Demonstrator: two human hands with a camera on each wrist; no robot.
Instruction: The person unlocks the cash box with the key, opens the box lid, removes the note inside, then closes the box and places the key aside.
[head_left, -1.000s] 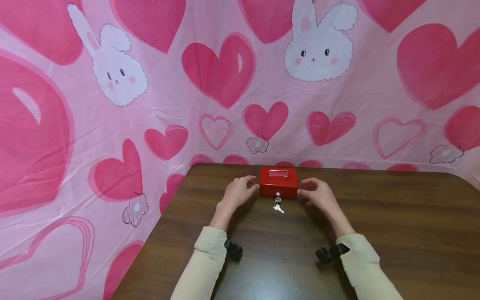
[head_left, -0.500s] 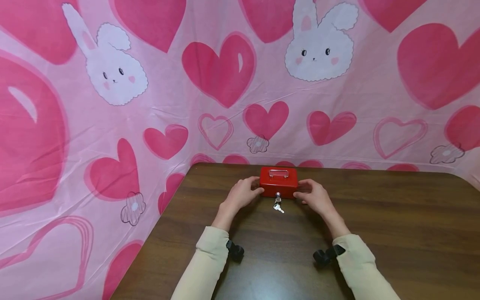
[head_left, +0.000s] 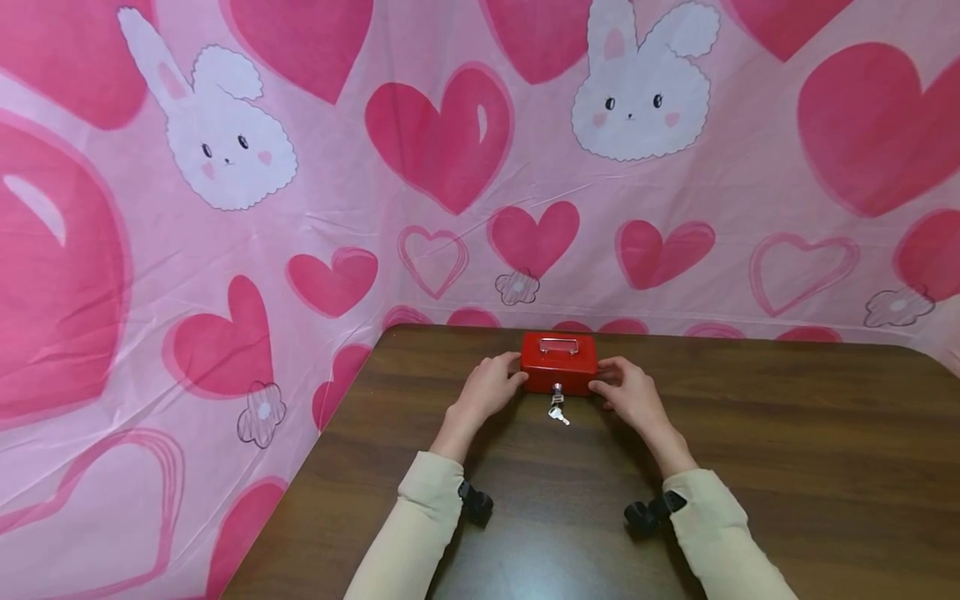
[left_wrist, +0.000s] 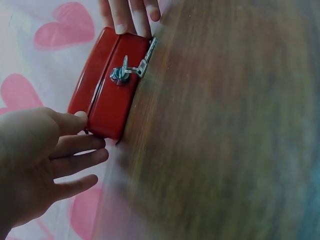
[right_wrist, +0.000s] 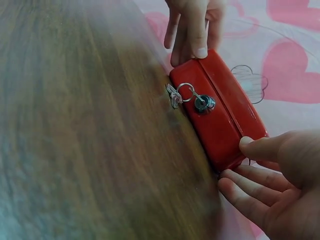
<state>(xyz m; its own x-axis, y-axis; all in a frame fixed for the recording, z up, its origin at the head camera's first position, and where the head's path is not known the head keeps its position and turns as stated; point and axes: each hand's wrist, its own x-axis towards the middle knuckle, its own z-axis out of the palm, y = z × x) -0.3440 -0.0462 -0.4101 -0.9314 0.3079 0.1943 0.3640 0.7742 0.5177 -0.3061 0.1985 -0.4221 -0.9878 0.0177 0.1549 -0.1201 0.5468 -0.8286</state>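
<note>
Red cash box [head_left: 558, 364] stands on the dark wooden table [head_left: 750, 467], lid down, directly between the two hands. Left hand [head_left: 489, 388] touches the box's left end, thumb tip on the upper corner and fingers extended along the side; right hand [head_left: 628, 392] touches the right end likewise. Neither hand is curled round the box; both lie with fingers largely straight against it, kept apart by the box.

Key [head_left: 556, 390] sits in the front lock, between the hands and just nearer the person than the box; a second key [head_left: 558, 417] hangs from its ring and rests on the table. Nothing stands between hands and box. Pink cloth backdrop [head_left: 300, 208] with hearts and rabbits rises just beyond the box.

Head view alone shows the silver handle [head_left: 558, 345] on the lid. Wrist views alone show the lid seam, the key ring, and each thumb tip's contact at the corner.
</note>
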